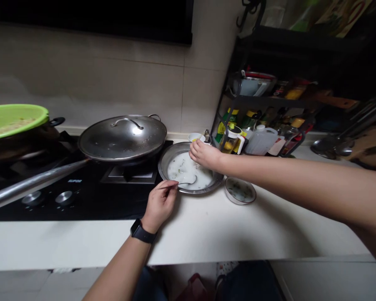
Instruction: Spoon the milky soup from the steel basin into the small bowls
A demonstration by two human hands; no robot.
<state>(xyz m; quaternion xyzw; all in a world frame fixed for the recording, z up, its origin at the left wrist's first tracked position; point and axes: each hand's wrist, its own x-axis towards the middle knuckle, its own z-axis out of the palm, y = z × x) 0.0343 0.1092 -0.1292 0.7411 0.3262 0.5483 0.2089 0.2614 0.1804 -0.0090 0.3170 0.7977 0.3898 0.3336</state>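
A wide metal pan (217,182) with white liquid and small green bits sits on the counter at the stove's right edge. My left hand (163,200), wearing a black watch, is closed around the handle of a metal spoon (191,181), whose head is over the liquid. Across the pan's far right side reaches my right hand (205,154), its fingers drawn together above the liquid. What those fingers hold, if anything, I cannot make out. Just behind them stands a small white bowl (194,136). A bowl (240,201) of cloudy liquid with green bits is beside the pan, under my right forearm.
On the black stove (90,192) rests a long-handled wok with a metal lid (122,140). A green basket (19,117) sits over another pot at the far left. The dark rack (269,100) at the right holds bottles and jars. The white counter (225,234) runs along the front.
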